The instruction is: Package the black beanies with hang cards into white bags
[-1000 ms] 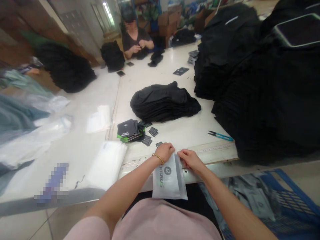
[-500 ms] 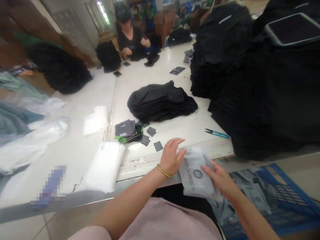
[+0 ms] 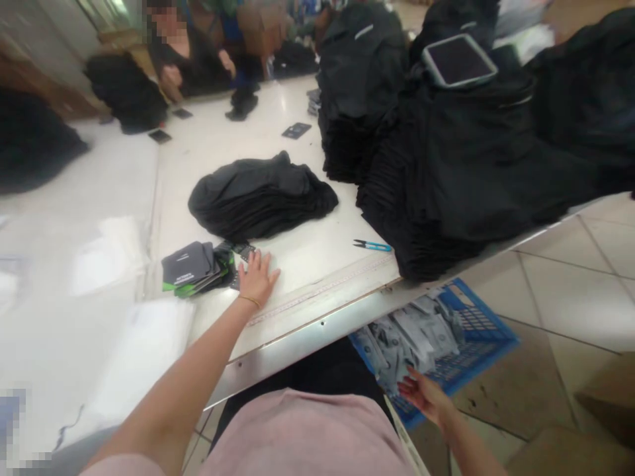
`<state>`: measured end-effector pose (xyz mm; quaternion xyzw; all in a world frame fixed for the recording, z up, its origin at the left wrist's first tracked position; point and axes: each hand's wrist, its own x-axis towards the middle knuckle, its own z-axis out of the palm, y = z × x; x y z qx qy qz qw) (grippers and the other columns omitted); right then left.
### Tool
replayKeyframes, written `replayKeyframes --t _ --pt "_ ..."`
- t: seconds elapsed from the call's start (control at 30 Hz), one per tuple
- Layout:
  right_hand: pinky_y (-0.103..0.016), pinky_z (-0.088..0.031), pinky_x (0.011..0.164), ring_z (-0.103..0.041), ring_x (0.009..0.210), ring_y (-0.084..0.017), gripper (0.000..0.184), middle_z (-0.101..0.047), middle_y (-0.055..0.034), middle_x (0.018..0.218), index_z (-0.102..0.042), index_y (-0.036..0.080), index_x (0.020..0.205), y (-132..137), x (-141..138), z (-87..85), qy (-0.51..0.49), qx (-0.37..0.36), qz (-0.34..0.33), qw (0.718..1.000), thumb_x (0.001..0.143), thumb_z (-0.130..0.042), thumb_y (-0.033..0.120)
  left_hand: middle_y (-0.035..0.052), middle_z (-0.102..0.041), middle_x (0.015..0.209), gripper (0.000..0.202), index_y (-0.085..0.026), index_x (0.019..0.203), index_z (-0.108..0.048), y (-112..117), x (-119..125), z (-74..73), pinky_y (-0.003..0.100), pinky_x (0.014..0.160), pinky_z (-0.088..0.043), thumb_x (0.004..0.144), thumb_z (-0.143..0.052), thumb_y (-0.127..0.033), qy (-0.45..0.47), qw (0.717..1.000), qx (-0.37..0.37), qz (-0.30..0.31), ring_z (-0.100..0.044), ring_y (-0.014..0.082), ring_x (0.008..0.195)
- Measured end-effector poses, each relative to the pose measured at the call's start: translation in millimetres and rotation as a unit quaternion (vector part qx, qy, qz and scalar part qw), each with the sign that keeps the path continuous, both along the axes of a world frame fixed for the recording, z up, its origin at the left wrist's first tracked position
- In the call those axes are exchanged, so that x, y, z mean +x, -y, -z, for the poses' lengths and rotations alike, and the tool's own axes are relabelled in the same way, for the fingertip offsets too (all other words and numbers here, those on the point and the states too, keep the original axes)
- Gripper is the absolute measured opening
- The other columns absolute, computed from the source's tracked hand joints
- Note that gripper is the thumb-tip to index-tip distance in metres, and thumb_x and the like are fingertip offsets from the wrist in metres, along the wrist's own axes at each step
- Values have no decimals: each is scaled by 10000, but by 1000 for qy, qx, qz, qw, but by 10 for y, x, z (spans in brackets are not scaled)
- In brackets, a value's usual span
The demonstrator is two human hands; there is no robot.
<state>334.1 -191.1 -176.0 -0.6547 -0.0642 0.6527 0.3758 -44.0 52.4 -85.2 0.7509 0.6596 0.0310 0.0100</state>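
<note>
My left hand lies flat on the white table with its fingers spread, just right of a stack of dark cards with green edges. A few loose dark cards touch my fingertips. Low down past the table edge, my right hand hangs at the rim of a blue plastic crate. Grey printed packets fill the crate, and my fingers are close to them. That hand holds nothing I can see.
Black garments lie in a low pile and in tall stacks on the table, with a tablet on top. Blue-handled snips lie near a ruler strip. A co-worker sits across the table.
The grey packet has left my hands, and packets lie in the crate. My right hand has dropped to the crate, my left hand has moved onto the table, and the view has swung right.
</note>
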Motion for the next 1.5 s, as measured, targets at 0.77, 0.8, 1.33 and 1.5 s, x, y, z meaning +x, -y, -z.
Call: replayKeyframes --t 0.77,0.8,1.33,1.5 --pt "-486 -329 981 -432 1172 -304 409 -496 -136 1276 -612 176 1089 -4277 -1864 -1443 459 510 -199 700 684 -565 192 66 -566 994 187 -203 920 -617 -1384 -1324 -920 349 875 -431 792 -482 -183 98 970 221 4 -530 208 966" --pt "-495 -314 990 -429 1176 -314 376 -496 -137 1276 -638 175 1045 -4384 -1887 -1459 466 515 -198 692 676 -567 178 66 -570 997 173 -196 892 -611 -1431 -1336 -940 344 886 -428 786 -479 -162 119 967 226 2 -529 202 978" --pt "-424 -417 887 -585 920 -258 191 -643 -55 891 -612 217 860 -1634 -1041 -1672 456 389 -12 800 768 -490 331 -6 -551 575 301 -217 637 -509 1242 -653 -770 255 530 -363 840 -446 -432 211 975 30 57 -510 142 559" --pt "-364 -437 795 -580 852 -253 298 -637 -78 869 -590 212 903 -1520 -995 -1318 532 295 -74 790 772 -454 443 -37 -478 526 299 -232 610 -432 1604 -528 -482 261 523 -319 849 -355 -396 275 945 -103 -143 -460 141 521"
